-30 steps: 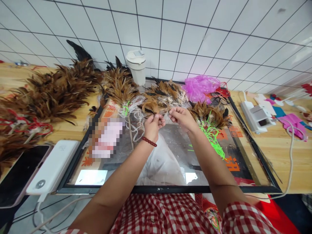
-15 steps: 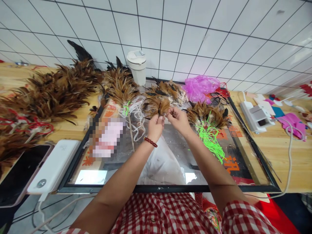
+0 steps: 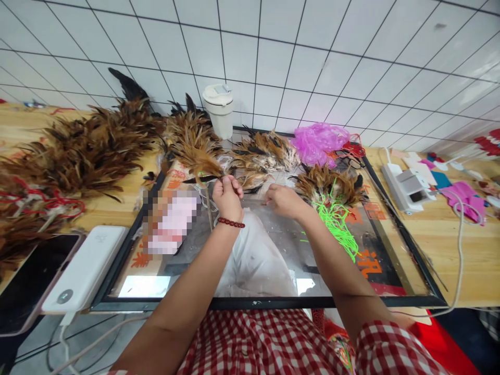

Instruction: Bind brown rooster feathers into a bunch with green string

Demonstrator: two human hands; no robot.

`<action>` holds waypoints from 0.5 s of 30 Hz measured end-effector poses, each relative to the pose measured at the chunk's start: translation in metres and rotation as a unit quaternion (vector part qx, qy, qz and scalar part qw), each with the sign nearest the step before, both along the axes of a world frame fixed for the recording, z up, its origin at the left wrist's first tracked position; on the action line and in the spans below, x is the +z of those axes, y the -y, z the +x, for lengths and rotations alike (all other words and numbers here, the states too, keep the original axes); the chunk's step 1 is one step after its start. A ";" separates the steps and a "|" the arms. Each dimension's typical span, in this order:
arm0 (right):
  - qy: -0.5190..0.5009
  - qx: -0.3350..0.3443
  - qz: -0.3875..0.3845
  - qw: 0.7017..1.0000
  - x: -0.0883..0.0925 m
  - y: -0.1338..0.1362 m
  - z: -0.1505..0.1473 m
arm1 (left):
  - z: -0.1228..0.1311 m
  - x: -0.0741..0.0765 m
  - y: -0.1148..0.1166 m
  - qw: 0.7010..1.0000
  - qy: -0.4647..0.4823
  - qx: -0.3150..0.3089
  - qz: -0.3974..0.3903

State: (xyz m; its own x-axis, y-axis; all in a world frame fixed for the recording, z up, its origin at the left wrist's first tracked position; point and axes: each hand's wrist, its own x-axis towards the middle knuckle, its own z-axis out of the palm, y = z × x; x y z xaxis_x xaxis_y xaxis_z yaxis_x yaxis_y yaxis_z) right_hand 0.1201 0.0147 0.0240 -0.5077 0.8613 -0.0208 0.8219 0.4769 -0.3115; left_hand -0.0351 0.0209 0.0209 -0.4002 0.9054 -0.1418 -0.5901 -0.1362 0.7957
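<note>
My left hand (image 3: 227,199), with a dark red bead bracelet at the wrist, pinches a few brown feathers (image 3: 203,165) by their base ends, tips pointing left. They overlap a feather duster (image 3: 191,133) whose thin stick (image 3: 209,205) runs toward me. My right hand (image 3: 287,201) is apart on the right, low over the glass board, with fingers curled together; whatever is between them, if anything, is hidden. Beyond both hands lies a heap of loose brown and black feathers (image 3: 269,148). Right of my right hand are feather bunches (image 3: 332,183) with bright green cords (image 3: 338,229).
A black-framed glass board (image 3: 273,302) covers the table's middle. Behind stand a white lidded cup (image 3: 219,112) and a pink plastic bag (image 3: 320,143). Finished-looking dusters (image 3: 86,146), a phone (image 3: 39,281) and a white power bank (image 3: 86,268) lie left. A white device (image 3: 410,187) with cable sits right.
My hands have separated. My left hand has moved left with the feathers, which now lie over the duster; my right hand has stayed near its place, slightly lower.
</note>
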 end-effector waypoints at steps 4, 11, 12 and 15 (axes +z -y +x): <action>-0.169 -0.101 0.034 0.980 -0.004 -0.006 0.006 | 0.001 -0.003 -0.001 1.000 0.004 -0.004 -0.007; -0.579 -0.229 -0.180 0.762 -0.010 -0.012 -0.004 | 0.011 -0.009 0.006 0.983 -0.033 -0.149 -0.100; -0.594 -0.230 -0.176 0.751 -0.009 -0.012 -0.004 | 0.013 -0.008 0.008 0.978 -0.040 -0.172 -0.115; -0.594 -0.223 -0.138 0.761 -0.006 -0.011 -0.005 | 0.016 -0.006 0.012 0.969 -0.063 -0.203 -0.124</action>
State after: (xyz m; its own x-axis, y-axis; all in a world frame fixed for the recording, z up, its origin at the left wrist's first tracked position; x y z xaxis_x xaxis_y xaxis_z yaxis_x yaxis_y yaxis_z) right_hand 0.1152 0.0255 0.0184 0.0325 0.9994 0.0137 -0.0565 0.0155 -0.9983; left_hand -0.0194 0.0090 0.0148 -0.0459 0.9365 -0.3478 -0.4513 0.2912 0.8436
